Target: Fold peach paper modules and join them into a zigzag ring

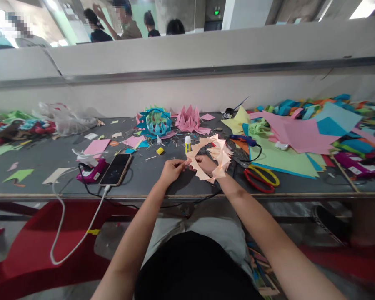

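Observation:
A peach-coloured ring of pointed folded paper (pixel 223 156) is held up just above the table's front part. My left hand (pixel 174 170) pinches its left edge between thumb and fingers. Partly behind the ring, my right hand (pixel 206 163) has its fingers closed on the paper from inside; some fingertips are hidden. Right behind the ring stands an uncapped glue stick (pixel 188 145), and its yellow cap (pixel 160 151) lies to the left. Red and yellow handled scissors (pixel 262 179) rest beside my right forearm, near a dark blue glue gun (pixel 245 140).
Finished paper crowns, one blue-green (pixel 156 123) and one pink (pixel 188 118), stand at the back. Coloured sheets (pixel 300 129) pile up on the right. A phone (pixel 116 168) on a white cable and a purple power strip (pixel 92 171) lie left, by a red chair (pixel 56 237).

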### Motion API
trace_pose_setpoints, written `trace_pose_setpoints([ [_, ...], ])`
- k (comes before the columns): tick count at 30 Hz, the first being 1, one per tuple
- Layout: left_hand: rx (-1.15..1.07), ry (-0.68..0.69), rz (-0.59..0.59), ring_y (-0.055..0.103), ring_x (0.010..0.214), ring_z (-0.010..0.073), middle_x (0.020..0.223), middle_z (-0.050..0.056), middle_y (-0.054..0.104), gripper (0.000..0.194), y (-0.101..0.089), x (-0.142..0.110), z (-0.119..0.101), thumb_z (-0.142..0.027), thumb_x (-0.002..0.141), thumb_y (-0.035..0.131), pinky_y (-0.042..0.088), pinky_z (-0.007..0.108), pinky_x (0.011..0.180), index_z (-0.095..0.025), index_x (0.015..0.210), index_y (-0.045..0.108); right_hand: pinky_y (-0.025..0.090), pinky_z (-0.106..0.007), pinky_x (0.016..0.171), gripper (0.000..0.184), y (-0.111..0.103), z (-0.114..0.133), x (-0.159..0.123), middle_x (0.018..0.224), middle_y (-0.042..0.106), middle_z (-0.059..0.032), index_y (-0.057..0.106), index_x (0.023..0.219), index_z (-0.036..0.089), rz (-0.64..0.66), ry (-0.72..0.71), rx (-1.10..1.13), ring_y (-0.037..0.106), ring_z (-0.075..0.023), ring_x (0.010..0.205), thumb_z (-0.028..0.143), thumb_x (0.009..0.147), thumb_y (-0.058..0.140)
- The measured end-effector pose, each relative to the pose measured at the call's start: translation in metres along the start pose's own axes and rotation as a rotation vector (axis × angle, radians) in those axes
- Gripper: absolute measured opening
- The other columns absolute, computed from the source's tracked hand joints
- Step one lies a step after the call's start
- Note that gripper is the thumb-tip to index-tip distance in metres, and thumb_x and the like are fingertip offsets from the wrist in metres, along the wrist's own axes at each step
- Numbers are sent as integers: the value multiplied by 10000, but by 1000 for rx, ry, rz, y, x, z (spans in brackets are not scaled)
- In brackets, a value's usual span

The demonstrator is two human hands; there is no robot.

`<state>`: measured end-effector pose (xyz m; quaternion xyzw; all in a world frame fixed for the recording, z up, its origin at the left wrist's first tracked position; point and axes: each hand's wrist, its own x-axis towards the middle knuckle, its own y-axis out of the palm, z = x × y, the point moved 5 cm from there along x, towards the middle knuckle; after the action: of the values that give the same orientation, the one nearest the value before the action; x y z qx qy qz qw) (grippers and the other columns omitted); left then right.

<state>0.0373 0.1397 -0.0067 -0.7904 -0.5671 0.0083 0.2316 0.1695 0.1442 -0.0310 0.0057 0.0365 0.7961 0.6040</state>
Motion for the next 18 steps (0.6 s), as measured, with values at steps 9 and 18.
trace_pose_setpoints([
  [9,-91,20,-60,533,558,105,678,23,618,372,-3,5,6,-418,808,442,432,216,552,-127,920,644,365,-223,495,269,4,5,-8,549,555,16,582,651,160,95,27,64,490,-92,508,402,601,688],
  [18,-48,140,-117,562,664,111,922,66,656,305,-3,5,5,-289,735,572,451,224,624,-149,1002,622,372,-214,493,288,5,5,-13,562,549,14,573,694,140,171,82,101,502,-86,515,396,611,676],
])
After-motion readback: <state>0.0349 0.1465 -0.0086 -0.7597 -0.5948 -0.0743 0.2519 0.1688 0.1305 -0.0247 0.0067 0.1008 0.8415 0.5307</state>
